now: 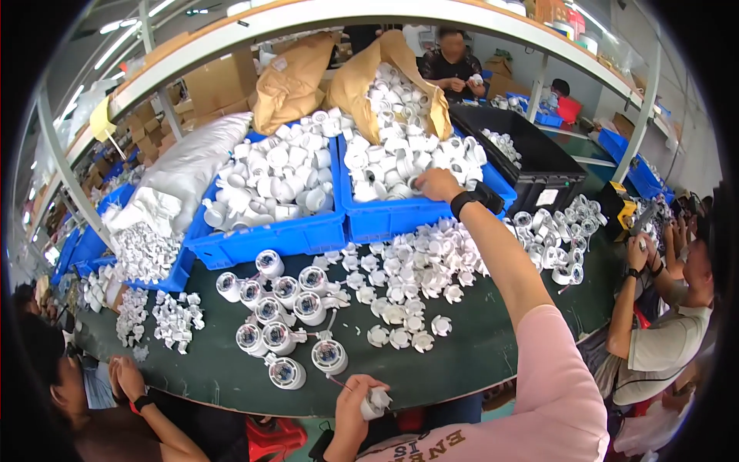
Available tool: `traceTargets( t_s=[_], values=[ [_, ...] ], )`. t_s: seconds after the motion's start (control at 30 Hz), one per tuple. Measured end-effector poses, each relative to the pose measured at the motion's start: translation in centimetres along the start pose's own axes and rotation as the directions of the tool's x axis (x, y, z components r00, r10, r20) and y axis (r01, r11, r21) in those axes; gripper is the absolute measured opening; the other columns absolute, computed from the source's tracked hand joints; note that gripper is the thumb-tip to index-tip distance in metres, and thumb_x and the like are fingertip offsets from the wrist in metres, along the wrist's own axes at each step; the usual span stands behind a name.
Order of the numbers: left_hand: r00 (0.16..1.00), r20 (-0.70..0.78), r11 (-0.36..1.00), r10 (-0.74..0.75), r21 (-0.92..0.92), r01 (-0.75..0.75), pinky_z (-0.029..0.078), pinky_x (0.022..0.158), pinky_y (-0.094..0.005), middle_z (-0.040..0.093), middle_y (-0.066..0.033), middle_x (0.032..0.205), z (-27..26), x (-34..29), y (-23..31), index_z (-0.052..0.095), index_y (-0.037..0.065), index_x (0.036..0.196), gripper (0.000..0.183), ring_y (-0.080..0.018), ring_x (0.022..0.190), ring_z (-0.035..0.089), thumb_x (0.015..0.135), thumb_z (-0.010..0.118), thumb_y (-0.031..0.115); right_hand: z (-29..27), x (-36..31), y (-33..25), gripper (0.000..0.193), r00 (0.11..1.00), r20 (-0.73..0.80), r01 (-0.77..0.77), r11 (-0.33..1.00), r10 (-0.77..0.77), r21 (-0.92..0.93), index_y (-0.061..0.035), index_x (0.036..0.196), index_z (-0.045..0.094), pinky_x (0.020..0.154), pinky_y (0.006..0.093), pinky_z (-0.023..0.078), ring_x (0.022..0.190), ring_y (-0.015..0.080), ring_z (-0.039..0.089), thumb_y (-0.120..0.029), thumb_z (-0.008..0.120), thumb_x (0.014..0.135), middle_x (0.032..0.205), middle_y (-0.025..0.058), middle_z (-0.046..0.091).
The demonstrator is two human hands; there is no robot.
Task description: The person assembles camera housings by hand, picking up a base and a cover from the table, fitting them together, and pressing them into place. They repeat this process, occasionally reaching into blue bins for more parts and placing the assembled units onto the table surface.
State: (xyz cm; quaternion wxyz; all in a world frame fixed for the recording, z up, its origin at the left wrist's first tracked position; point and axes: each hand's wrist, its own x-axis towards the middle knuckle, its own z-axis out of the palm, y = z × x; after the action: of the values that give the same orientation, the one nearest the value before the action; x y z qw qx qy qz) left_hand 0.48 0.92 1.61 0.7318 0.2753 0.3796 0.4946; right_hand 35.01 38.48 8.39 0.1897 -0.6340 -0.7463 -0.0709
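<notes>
My left hand (pixel 356 406), low in the middle by the table's near edge, is closed around a white plastic housing (pixel 376 403); a thin cable shows beside the fingers. My right arm stretches across to the right-hand blue bin (pixel 419 219), heaped with white plastic caps (pixel 369 158). There my right hand (pixel 440 185) rests on the caps with its fingers bent down; whatever it grips is hidden. Round white camera-like units (pixel 285 373) with clear fronts stand in a cluster left of centre. Small white petal-shaped parts (pixel 416 266) lie spread below the right-hand bin.
Beside it stands another full blue bin (pixel 265 242). A black crate (pixel 550 189) is at the back right, near more white units (pixel 550 250). Small white parts (pixel 146 250) fill a bin at left. Co-workers sit on both sides and behind; a shelf beam (pixel 308 23) crosses overhead.
</notes>
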Motion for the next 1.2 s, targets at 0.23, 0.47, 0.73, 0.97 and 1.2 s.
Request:
traceTargets(
  t_s=[0.23, 0.47, 0.73, 0.97, 1.2],
  values=[
    [0.99, 0.127, 0.994, 0.059, 0.083, -0.07, 0.052, 0.077, -0.0345, 0.061, -0.0203, 0.109, -0.6, -1.2, 0.2, 0.061, -0.008, 0.107, 0.042, -0.0254, 0.093, 0.063, 0.088, 0.052, 0.028, -1.9, -5.0, -1.3, 0.023, 0.945, -0.289, -0.018, 0.906, 0.153, 0.422, -0.0053, 0.076, 0.068, 0.068, 0.0359, 0.05, 0.071, 0.0247, 0.063, -0.028, 0.073, 0.077, 0.074, 0.0089, 0.067],
    [0.962, 0.245, 0.982, -0.124, 0.169, 0.083, 0.041, 0.041, -0.0226, 0.065, -0.0126, 0.074, 1.8, 0.9, 1.1, 0.057, 0.003, 0.094, 0.06, -0.016, 0.052, 0.059, 0.099, 0.023, 0.052, -9.5, -21.2, -11.8, 0.029, 0.951, 0.281, -0.292, 0.076, 0.124, 0.953, -0.0043, 0.108, 0.056, 0.055, 0.0191, 0.04, 0.065, 0.007, 0.054, -0.028, 0.062, 0.092, 0.089, 0.0014, 0.061],
    [0.868, 0.214, 0.768, 0.449, 0.405, -0.496, 0.04, 0.062, -0.027, 0.057, -0.0058, 0.077, 6.3, 3.1, 1.8, 0.058, -0.001, 0.095, 0.038, -0.0111, 0.069, 0.05, 0.1, 0.036, 0.03, -10.4, -32.9, -19.8, 0.052, 0.963, 0.242, -0.223, 0.16, -0.116, 0.962, -0.0015, 0.135, 0.043, 0.095, 0.0313, 0.043, 0.11, 0.0164, 0.054, 0.004, 0.06, 0.086, 0.126, 0.007, 0.05],
    [0.79, 0.273, 0.65, 0.549, 0.454, -0.609, 0.042, 0.059, -0.0297, 0.059, -0.0104, 0.074, 6.2, 1.3, 1.1, 0.056, -0.003, 0.096, 0.03, -0.0147, 0.065, 0.053, 0.097, 0.04, 0.022, -9.3, -35.6, -21.2, 0.053, 0.986, 0.158, -0.157, 0.031, -0.043, 0.987, -0.001, 0.135, 0.037, 0.095, 0.0317, 0.042, 0.109, 0.0169, 0.054, -0.002, 0.062, 0.088, 0.119, 0.009, 0.054],
    [0.796, 0.294, 0.572, 0.529, 0.569, -0.591, 0.042, 0.064, -0.0282, 0.06, -0.0117, 0.082, 6.7, -0.1, 1.7, 0.056, -0.005, 0.097, 0.048, -0.0161, 0.072, 0.055, 0.097, 0.032, 0.036, -8.8, -36.3, -22.1, 0.056, 0.999, -0.019, 0.032, 0.288, -0.046, 0.957, -0.0007, 0.131, 0.039, 0.094, 0.0333, 0.042, 0.108, 0.0189, 0.05, -0.004, 0.068, 0.084, 0.12, 0.0108, 0.046]
  ],
)
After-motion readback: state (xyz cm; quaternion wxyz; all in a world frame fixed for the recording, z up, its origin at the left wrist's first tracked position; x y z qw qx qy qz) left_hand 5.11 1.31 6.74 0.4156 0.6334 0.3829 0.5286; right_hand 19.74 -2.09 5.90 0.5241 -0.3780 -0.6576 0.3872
